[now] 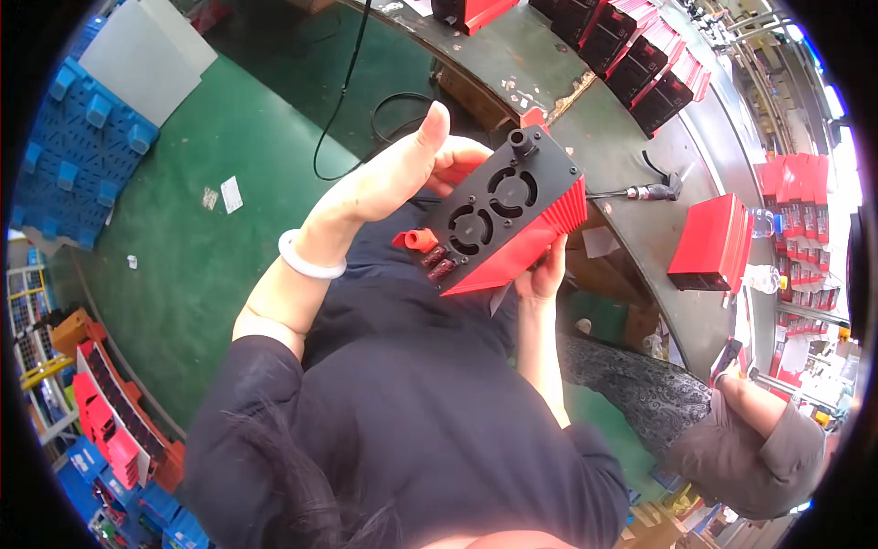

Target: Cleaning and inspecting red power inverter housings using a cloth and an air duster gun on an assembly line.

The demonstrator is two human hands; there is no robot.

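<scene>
A red, finned power inverter [501, 218] is held tilted in front of my body, its black end panel with two round fan grilles facing up. Red and black terminals and a red cap stand at the panel's lower left corner. My right hand [545, 273] grips the finned case from the lower right, its fingers partly hidden underneath. At the opposite side my left hand [402, 174] is open, thumb stretched up and away. Its other fingers reach to the inverter's edge, where their tips are hidden; whether they bear weight I cannot tell.
A curved workbench [631, 220] runs along the right, bearing a power screwdriver [654, 191], another red inverter [709, 242] and a row of inverters [631, 69]. A black cable [344, 91] hangs beyond my left hand. Blue plastic pallet [78, 146] at left; another person [741, 439] at right holds a phone.
</scene>
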